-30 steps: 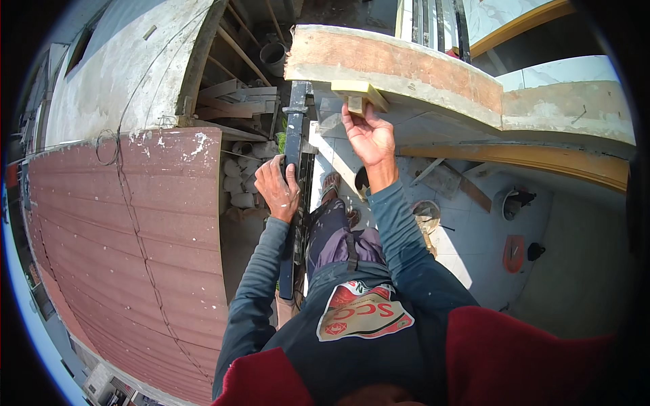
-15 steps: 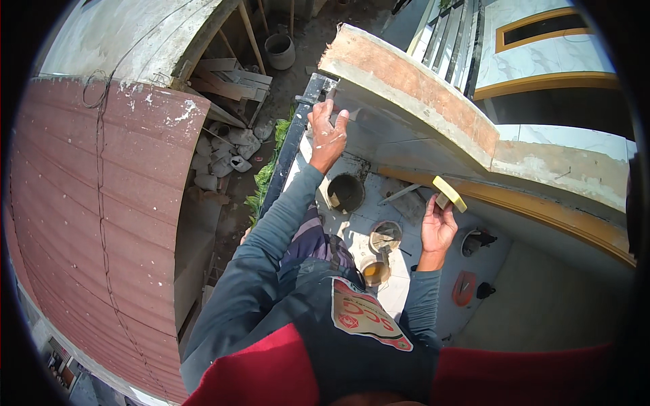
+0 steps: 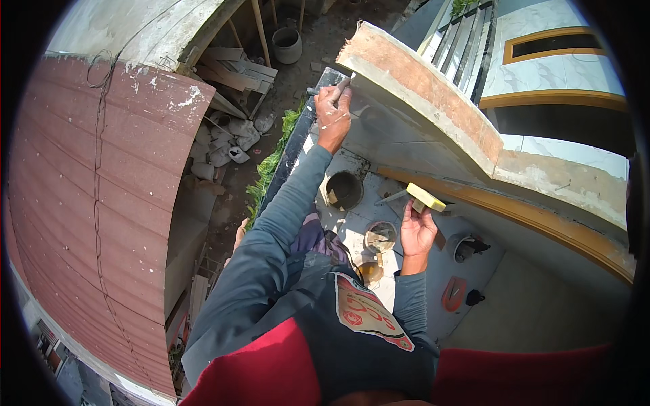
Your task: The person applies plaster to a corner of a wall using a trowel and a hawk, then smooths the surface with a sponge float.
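My left hand [image 3: 335, 108] has closed fingers at the top end of a black painted metal rail [image 3: 292, 159], near the rough end of a concrete ledge [image 3: 437, 91]; a small pale piece shows at the fingertips, too indistinct to name. My right hand [image 3: 420, 237] grips the wooden block handle of a yellow, flat pad tool [image 3: 425, 196], held below the ledge. Green leaves [image 3: 274, 172] run along the rail's left side.
A corrugated maroon roof [image 3: 88, 203] fills the left. Down on the tiled floor stand a dark bucket [image 3: 344, 189] and smaller containers [image 3: 379, 237], with an orange object [image 3: 453, 292]. A grey pot [image 3: 286, 44] and scrap boards [image 3: 237, 71] lie beyond.
My left hand has moved up the rail toward its top end. My right hand, with the yellow tool, has come down and rightward from the ledge. The view has turned.
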`<state>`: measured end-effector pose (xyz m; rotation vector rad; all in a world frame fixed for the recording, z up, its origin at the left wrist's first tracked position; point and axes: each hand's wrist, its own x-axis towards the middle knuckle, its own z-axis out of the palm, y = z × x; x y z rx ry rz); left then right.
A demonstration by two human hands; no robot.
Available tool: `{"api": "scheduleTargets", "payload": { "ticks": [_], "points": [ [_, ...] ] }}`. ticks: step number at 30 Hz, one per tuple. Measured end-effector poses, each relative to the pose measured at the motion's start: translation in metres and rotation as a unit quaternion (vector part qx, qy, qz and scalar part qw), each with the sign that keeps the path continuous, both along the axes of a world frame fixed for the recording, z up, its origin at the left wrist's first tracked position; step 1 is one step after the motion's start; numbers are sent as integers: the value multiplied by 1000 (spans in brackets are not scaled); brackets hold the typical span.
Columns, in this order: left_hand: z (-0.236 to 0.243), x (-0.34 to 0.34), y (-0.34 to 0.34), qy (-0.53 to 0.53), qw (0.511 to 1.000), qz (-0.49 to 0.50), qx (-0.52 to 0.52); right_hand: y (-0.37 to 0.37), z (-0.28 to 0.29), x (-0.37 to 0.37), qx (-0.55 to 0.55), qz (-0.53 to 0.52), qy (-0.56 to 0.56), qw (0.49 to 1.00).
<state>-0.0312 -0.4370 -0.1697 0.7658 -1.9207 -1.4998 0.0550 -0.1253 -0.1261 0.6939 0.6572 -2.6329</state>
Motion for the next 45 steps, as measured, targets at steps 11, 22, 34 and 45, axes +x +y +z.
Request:
{"api": "scheduleTargets", "payload": {
  "ticks": [11,22,34,45],
  "points": [
    [5,-7,-2,75,997,19,-15,0,-7,9,17,3,-24,1000],
    [-2,-17,-36,105,982,-18,-155,-9,-14,13,6,15,-18,1000],
    [0,-23,-57,141,979,-123,-77,-12,-20,17,20,19,-47,999],
    [8,-12,-55,153,957,-114,-217,-37,-23,5,26,60,-41,997]
  ]
}}
